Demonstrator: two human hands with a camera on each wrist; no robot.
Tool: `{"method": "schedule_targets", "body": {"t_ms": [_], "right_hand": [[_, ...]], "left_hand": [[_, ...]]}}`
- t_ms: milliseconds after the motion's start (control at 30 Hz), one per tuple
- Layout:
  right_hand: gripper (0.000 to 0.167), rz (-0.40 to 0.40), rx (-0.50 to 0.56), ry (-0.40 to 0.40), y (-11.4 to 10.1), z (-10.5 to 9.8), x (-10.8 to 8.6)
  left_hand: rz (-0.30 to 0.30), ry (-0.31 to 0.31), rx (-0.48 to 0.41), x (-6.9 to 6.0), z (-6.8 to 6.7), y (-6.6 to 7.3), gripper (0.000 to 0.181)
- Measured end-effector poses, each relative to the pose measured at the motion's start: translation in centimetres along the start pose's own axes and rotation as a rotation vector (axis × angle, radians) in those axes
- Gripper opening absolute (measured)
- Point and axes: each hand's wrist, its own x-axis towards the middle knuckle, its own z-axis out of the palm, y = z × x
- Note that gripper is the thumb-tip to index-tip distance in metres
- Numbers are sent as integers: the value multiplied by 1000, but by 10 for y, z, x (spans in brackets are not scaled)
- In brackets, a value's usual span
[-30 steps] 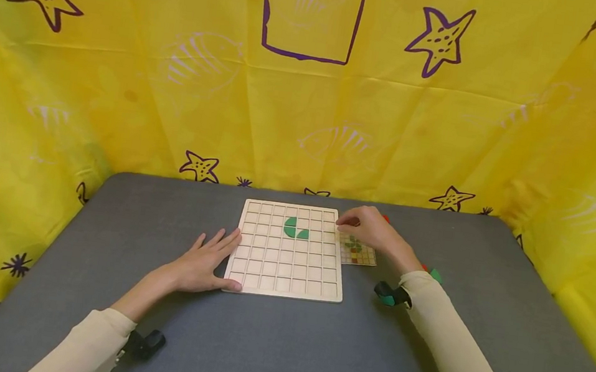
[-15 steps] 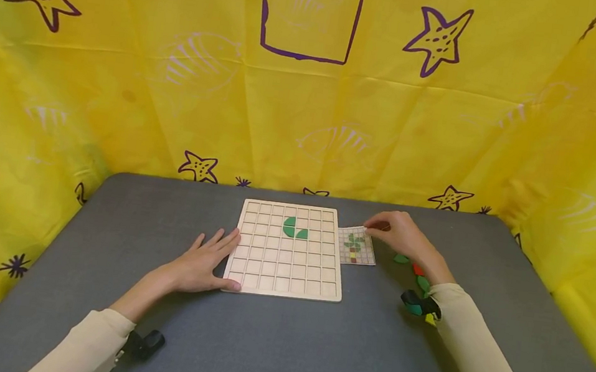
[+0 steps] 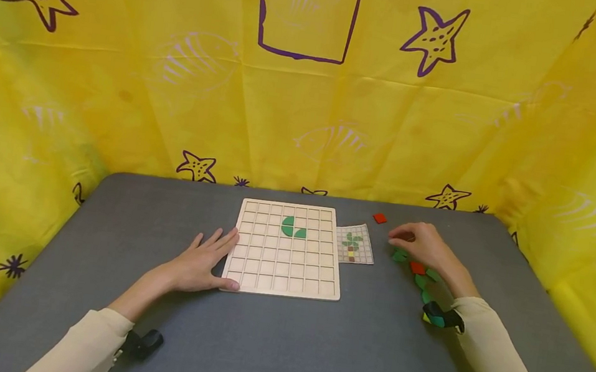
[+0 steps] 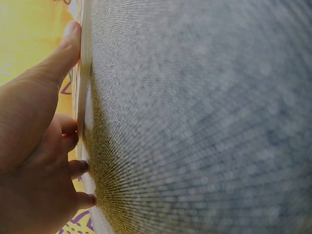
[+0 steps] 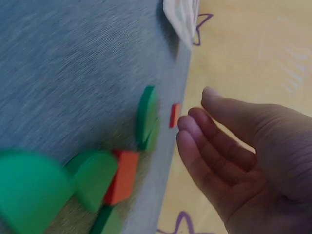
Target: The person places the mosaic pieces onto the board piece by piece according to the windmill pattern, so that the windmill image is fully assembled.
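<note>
- Grey table (image 3: 277, 346), yellow starfish-print cloth (image 3: 266, 125) hanging behind and at the sides.
- There's a gridded board (image 3: 267, 267) on it, left hand (image 3: 199, 267) spread out against its edge.
- Right hand (image 3: 427, 247) holds nothing, fingers loosely bent by some green pieces (image 5: 92, 178).
- Only the head view gets the grid; left wrist sees the board edge-on.

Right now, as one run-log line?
left hand: on grid board edge; right hand: near loose pieces, nothing visibly held; green pieces: three on board; pattern card: beside board
</note>
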Motion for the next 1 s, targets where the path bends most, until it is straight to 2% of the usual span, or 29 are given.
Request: {"method": "schedule_targets", "body": {"t_ms": [267,400,633,767,1000], "right_hand": [[23,69,-35,30,16,-1,-11],[26,130,-52,51,21,0,-12],[36,238,-74,16,19,4,-9],[31,231,-52,17,17,5,-6],[17,144,-22,35,16,7,-3]], "left_hand": [[-9,1,-1,1,0,-1,107],[-19,-5,1,1,1,-2,108],[-23,-4,-3,1,3,-3,109],[-19,0,-6,1,3,-3,109],[-17,-5,-12,1,2,-2,108]]}}
